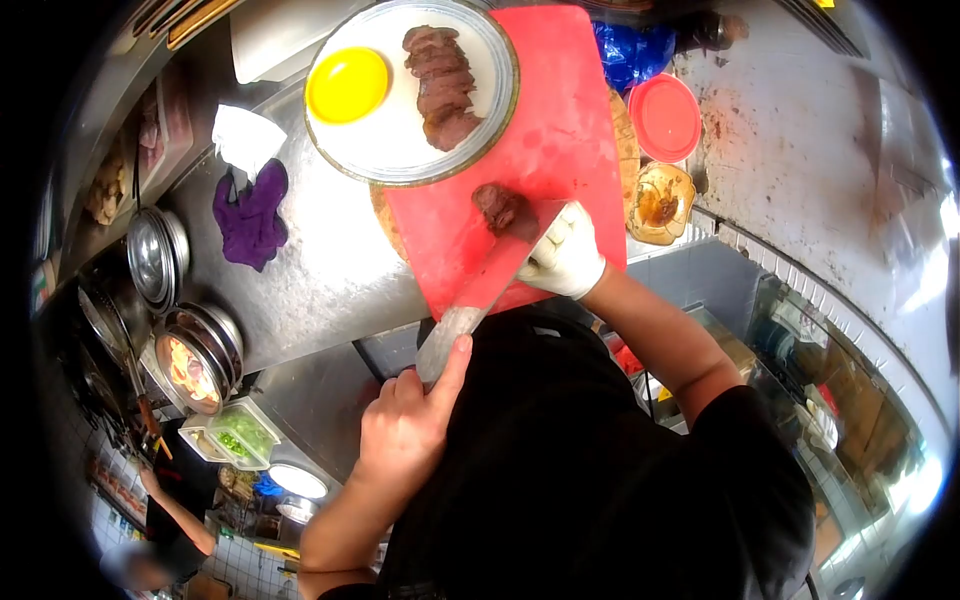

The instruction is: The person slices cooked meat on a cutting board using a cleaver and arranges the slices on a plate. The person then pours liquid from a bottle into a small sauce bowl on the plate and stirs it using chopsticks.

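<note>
Your left hand [405, 425] is hiding the handle of your knife [462, 322], while a co-worker's head [137, 570] is showing only blurred.

Room over counter [335, 255] between cloth [250, 218] and red board [560, 110], plate [390, 145] blocking its far left, knife [490, 280] across near end

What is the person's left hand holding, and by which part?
The left hand holds a broad knife by its near end; the grip hides any handle.

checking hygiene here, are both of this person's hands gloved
No, the left hand gripping the knife is bare, while the right hand wears a white glove.
</note>
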A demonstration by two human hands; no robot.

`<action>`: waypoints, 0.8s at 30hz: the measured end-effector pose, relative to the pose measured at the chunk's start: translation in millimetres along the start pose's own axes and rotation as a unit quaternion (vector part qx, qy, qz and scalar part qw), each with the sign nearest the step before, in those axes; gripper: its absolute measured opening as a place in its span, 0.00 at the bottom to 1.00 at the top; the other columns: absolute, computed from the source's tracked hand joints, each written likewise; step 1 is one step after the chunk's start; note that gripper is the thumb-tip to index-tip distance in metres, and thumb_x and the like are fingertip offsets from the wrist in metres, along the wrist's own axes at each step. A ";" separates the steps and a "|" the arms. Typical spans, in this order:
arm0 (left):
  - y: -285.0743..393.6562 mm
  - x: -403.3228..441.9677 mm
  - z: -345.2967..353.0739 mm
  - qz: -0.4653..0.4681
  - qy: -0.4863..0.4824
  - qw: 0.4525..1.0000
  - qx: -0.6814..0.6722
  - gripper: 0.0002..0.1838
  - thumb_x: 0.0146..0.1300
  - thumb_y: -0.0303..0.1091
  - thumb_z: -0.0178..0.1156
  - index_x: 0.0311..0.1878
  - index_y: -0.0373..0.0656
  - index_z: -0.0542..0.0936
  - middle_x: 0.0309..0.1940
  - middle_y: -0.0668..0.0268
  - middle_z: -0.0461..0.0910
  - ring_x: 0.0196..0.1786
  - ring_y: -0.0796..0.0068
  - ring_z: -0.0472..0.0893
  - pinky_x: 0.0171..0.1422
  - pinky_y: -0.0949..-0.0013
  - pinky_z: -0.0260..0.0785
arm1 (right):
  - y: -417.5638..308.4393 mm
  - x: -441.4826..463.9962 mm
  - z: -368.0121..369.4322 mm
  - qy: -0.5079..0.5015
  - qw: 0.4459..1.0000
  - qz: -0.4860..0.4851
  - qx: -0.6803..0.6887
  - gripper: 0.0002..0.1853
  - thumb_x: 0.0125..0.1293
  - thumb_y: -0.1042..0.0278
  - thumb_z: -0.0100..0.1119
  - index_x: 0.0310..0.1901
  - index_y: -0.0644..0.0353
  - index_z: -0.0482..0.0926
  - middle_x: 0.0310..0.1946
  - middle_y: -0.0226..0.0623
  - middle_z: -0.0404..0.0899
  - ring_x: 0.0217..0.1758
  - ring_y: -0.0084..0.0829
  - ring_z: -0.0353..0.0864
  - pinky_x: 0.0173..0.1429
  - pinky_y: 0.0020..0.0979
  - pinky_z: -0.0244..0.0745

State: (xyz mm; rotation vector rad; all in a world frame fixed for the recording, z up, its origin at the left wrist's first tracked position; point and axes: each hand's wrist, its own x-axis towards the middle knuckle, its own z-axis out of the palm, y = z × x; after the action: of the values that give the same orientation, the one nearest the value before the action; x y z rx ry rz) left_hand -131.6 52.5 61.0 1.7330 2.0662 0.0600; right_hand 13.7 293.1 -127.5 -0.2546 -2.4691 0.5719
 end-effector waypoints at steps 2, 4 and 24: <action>-0.3 4.4 -0.9 -0.001 -0.003 1.000 -0.007 0.46 0.54 0.21 0.63 0.80 0.55 0.73 0.25 0.66 0.67 0.24 0.69 0.75 0.24 0.66 0.75 | 1.3 -0.8 0.4 -0.010 1.000 0.009 0.012 0.15 0.36 0.70 0.71 0.30 0.52 0.79 0.35 0.30 0.76 0.35 0.39 0.74 0.35 0.39 0.73; -0.6 8.8 0.7 -0.002 0.001 1.000 -0.014 0.45 0.54 0.21 0.63 0.80 0.56 0.73 0.25 0.66 0.67 0.24 0.68 0.75 0.25 0.66 0.75 | 3.3 -2.8 0.9 -0.015 1.000 0.014 0.019 0.14 0.37 0.70 0.71 0.30 0.52 0.79 0.34 0.30 0.75 0.34 0.39 0.74 0.34 0.39 0.73; -7.3 89.5 60.0 -0.032 -0.015 0.995 -0.095 0.48 0.58 0.17 0.58 0.84 0.57 0.65 0.30 0.53 0.76 0.28 0.50 0.83 0.33 0.49 0.80 | -3.7 8.8 -13.0 -0.005 1.000 0.009 0.019 0.14 0.40 0.74 0.69 0.32 0.52 0.79 0.36 0.30 0.75 0.38 0.38 0.77 0.37 0.39 0.76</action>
State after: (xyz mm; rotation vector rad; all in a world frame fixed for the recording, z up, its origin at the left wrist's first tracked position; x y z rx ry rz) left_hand -127.5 121.0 -22.4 1.5449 2.0218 0.2031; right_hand 14.0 296.9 -111.9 -0.2609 -2.4657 0.6285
